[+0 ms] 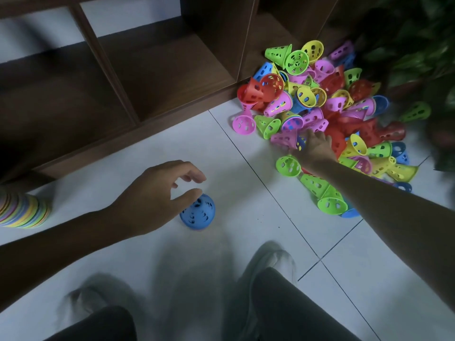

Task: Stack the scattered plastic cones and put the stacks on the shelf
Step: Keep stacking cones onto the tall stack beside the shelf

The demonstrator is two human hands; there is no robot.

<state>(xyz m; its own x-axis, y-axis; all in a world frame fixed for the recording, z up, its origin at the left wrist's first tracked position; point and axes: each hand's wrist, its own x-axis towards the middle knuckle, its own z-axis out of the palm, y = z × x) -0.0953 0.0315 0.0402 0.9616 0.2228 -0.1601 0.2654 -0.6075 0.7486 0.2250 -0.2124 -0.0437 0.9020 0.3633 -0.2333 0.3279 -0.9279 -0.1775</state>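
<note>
Blue plastic sits right under your left hand [157, 193]: a single blue cone [197, 212] stands upright on the white floor [234, 168], wide rim down and tip pointing up at your palm. Your left fingers [194, 177] are spread and curled loosely above it, the thumb just brushing its top, not closed on anything. That cone looks like the base of a new stack, so its upright axis is what matters; each next cone has to come straight down over the tip.

Your right hand [316, 147] reaches far and right into the pile of cones [320, 104] heaped against the corner of the brown shelf [160, 77]. It lies over a pink cone [284, 139] lying on its side, tip pointing left. Whether those fingers have already gripped it I cannot tell, since the back of the hand hides them.

From the pile, the blue cone lies near and left, so the right hand has to carry its pick that way and turn it tip-up. A finished stack [22, 210] rests at the left edge, not yet on the shelf.
</note>
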